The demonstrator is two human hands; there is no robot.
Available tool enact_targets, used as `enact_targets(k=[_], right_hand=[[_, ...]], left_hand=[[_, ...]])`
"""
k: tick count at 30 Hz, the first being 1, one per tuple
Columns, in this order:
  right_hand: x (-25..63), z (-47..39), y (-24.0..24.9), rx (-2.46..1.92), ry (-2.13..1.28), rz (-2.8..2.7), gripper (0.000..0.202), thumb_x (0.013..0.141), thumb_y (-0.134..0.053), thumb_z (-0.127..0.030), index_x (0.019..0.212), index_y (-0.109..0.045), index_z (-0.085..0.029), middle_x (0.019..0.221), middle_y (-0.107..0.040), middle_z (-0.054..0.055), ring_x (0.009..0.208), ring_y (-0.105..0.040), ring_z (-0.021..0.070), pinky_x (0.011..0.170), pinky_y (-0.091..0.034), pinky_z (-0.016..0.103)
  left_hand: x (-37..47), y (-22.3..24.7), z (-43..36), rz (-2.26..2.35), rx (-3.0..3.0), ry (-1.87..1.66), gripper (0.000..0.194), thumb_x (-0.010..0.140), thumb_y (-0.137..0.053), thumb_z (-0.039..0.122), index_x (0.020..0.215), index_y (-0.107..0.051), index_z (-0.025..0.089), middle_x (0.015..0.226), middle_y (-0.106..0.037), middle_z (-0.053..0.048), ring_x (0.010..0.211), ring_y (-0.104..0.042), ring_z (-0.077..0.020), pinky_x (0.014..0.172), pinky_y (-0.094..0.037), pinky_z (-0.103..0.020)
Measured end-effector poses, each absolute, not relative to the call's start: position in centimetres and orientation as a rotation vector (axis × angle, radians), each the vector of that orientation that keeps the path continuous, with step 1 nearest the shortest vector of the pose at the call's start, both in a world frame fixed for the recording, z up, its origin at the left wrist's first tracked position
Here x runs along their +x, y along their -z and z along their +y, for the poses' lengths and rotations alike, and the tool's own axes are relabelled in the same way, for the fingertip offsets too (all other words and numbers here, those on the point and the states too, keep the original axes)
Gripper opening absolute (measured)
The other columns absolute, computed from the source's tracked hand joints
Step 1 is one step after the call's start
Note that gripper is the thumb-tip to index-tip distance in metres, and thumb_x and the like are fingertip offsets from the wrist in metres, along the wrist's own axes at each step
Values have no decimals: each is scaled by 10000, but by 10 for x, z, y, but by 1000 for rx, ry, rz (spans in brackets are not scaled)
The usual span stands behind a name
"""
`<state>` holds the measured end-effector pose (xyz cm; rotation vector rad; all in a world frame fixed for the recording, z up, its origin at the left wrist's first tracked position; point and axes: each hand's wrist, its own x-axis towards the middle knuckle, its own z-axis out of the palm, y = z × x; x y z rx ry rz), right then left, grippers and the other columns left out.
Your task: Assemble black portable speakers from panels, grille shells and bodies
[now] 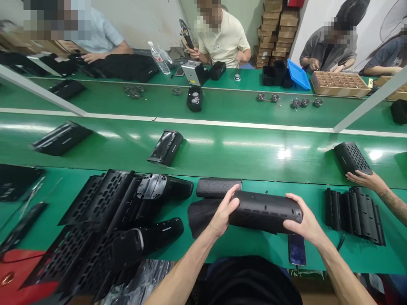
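A long black speaker housing (260, 209) with slots along its side lies lengthwise between my two hands, just above the green bench. My left hand (223, 211) grips its left end, thumb on top. Around its right end my right hand (300, 218) is closed, fingers on the far edge and thumb on the near side. Behind the left end rests another black housing (213, 187) with a textured face. A dark piece (200, 217) sits left of my left hand, partly hidden by it. Below my right hand lies a phone (297, 250).
Perforated black panels (95, 203) and black speaker bodies (165, 233) are piled at left. Curved black shells (354, 214) stand at right, near a co-worker's hand (367, 180) on a perforated speaker (352, 157). On the belt sits a glossy black unit (165, 147). Several people work opposite.
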<state>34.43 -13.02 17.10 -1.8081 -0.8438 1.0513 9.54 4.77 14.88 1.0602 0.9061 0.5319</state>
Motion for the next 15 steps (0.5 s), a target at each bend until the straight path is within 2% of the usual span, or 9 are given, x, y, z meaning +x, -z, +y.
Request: enact_targets(k=[2,3,5,7,10,13,15], right_hand=[[364,-109,-158,-1709,-1003,-685,784,614,-883,-539,1295,-615,-256,1207,-644,72,1006,-631,262,872,-530,350],[374,-95,-149,-1651,-972,-567,771,583,-896,-542,1247,-633,-252,1167,-656,68,975,-634,249,849,-534,343],[396,-62,-129,-1556,-885,-302,740,511,-924,-523,1137,-646,-242,1064,-670,48,890,-634,214,785,-543,329],[416,-26,-111,-1514,-799,-80,686,479,-928,-494,1037,-629,-230,947,-662,18,800,-618,187,730,-551,340],[441,16,-91,-1554,-768,86,517,589,-873,-453,962,-605,-216,828,-640,-11,704,-591,168,681,-563,398],[457,30,-79,-1624,-776,180,329,736,-786,-400,922,-583,-220,809,-648,-9,713,-613,179,689,-576,459],[465,28,-74,-1678,-726,118,292,758,-779,-389,879,-576,-217,805,-646,5,749,-636,204,694,-582,485]], left_hand=[[90,-138,48,1001,1030,-603,638,881,-593,641,1386,-558,251,1426,-592,-119,1223,-612,-291,934,-538,-388],[84,-129,46,1094,1078,-624,600,884,-582,646,1323,-587,236,1349,-636,-118,1172,-636,-278,897,-550,-374],[68,-106,36,1343,1266,-599,483,879,-586,628,1078,-646,192,1063,-712,-95,995,-679,-246,819,-550,-335],[50,-82,23,1552,1390,-424,429,914,-517,610,874,-625,197,823,-695,-50,794,-671,-211,717,-519,-302],[30,-52,2,1735,1417,-261,343,938,-524,510,794,-615,213,769,-704,-39,734,-655,-207,670,-451,-290],[25,-36,-9,1859,1455,-115,241,950,-563,431,837,-644,234,816,-733,-30,815,-673,-216,695,-400,-283],[27,-28,-10,1884,1487,-36,199,947,-601,421,864,-649,246,809,-734,-21,851,-680,-219,713,-382,-281]])
